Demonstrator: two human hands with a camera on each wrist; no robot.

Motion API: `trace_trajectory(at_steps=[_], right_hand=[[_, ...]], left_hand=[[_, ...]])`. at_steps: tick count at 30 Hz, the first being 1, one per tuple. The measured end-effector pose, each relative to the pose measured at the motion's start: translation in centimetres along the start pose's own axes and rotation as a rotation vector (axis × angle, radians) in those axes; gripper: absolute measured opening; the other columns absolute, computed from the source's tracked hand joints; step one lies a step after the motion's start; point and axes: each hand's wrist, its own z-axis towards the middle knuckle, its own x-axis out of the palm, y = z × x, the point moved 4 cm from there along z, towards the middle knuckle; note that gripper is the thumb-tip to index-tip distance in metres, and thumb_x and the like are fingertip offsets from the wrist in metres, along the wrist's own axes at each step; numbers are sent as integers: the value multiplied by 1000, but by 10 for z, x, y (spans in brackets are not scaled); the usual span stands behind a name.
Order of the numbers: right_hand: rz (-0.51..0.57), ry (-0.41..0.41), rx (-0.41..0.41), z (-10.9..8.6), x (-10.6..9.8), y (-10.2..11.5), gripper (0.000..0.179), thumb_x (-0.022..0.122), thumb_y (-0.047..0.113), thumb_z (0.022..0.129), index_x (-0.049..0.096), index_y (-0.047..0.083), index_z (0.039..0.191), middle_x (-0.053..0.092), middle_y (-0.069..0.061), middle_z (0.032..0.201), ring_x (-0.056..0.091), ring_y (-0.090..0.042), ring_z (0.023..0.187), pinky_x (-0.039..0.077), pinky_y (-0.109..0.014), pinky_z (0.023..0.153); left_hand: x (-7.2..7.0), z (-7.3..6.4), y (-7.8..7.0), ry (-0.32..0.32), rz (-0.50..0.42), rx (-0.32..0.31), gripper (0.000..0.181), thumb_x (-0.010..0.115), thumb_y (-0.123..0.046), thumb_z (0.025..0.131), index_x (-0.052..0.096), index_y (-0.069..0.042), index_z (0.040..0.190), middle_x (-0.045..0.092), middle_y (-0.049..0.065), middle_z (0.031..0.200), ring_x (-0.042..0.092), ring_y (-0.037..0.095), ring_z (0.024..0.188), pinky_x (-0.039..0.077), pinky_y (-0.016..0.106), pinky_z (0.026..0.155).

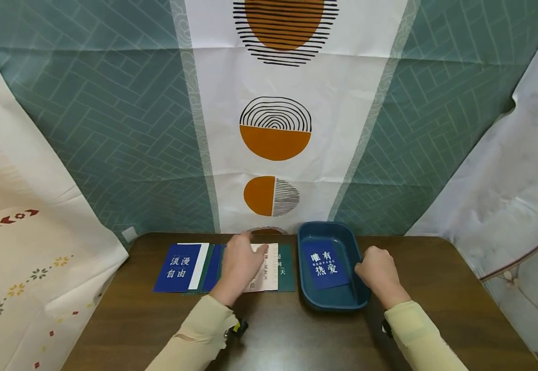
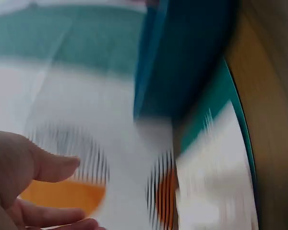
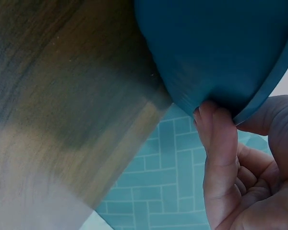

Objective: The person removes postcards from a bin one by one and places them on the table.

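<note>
My right hand (image 1: 379,271) pinches the right rim of a dark blue plastic tray (image 1: 338,300); in the right wrist view the thumb and fingertips meet over that rim. Inside the tray lies a blue card (image 1: 326,278) with white characters, slightly tilted. My left hand (image 1: 242,262) is above a row of overlapping cards, its fingers loosely spread with nothing between them in the left wrist view. Beside its thumb shows a cream card (image 1: 271,268) with dark characters, overlapping a green card (image 1: 286,281). The left hand hides part of the row.
At the row's left end lies a blue card (image 1: 176,269) with white characters, overlapping white, green and blue ones. All rest on a dark brown wooden table (image 1: 292,342). A patterned cloth (image 1: 343,118) hangs right behind the table's back edge, with pale cloths at both sides.
</note>
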Motion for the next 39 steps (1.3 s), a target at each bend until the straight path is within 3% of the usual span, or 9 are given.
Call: trace_trajectory(at_steps=[7,10,14,17,22,26,30,35,39], right_hand=[[-7,-20,-9,-1,0,0,36,58,12,76,38,12,45,25,4,47,31,-16,46,25,-29,41],[-12,-23,-15,0,-2,2,35,59,12,76,42,11,45,29,3,46,34,-16,45,28,-29,41],[-11,-19,-12,0,-4,5,34,59,11,75,43,11,45,30,2,45,34,-16,43,28,-28,39],[-16,-18,-7,-1,-3,5,35,58,10,74,40,12,44,27,3,45,30,-15,43,25,-28,39],[-19,-33,-10,0,-1,5,34,58,10,73,38,13,45,26,4,47,31,-16,45,26,-29,39],[-31,-39,-7,0,1,4,33,59,10,72,39,12,46,27,3,48,33,-17,46,28,-30,40],[-52,-40,-17,0,2,5,28,58,9,72,42,10,49,33,0,49,38,-19,47,32,-31,41],[-71,-32,-35,-1,3,10,18,58,7,70,50,6,54,49,-7,53,48,-22,49,40,-35,42],[-76,-29,-29,0,2,11,16,60,8,71,54,4,58,54,-10,55,51,-23,49,43,-36,44]], left_hand=[[56,-22,-75,213,-39,94,47,71,-40,80,66,1,101,64,9,89,59,18,73,52,32,62],[79,-30,-95,285,-27,110,47,72,-44,78,68,-1,98,68,7,87,59,13,66,55,30,61],[108,-37,-111,393,8,130,36,70,-41,81,69,-6,74,65,4,64,56,11,50,50,26,47],[126,-39,-115,434,95,148,32,68,-35,84,65,-9,65,60,3,58,55,13,50,46,28,45],[146,-37,-111,432,275,127,29,70,-36,80,69,-7,83,68,6,82,62,19,71,54,35,61],[155,-33,-106,403,386,99,37,72,-41,77,71,-7,91,70,8,90,64,23,77,55,36,65],[166,-29,-103,389,531,75,52,67,-54,77,71,-9,103,69,14,103,64,29,88,55,34,67],[178,-27,-102,417,739,84,78,47,-79,72,68,-17,113,67,13,108,61,28,92,52,32,69],[183,-29,-99,419,717,4,93,49,-87,60,67,-13,114,58,17,108,54,28,94,53,32,78]])
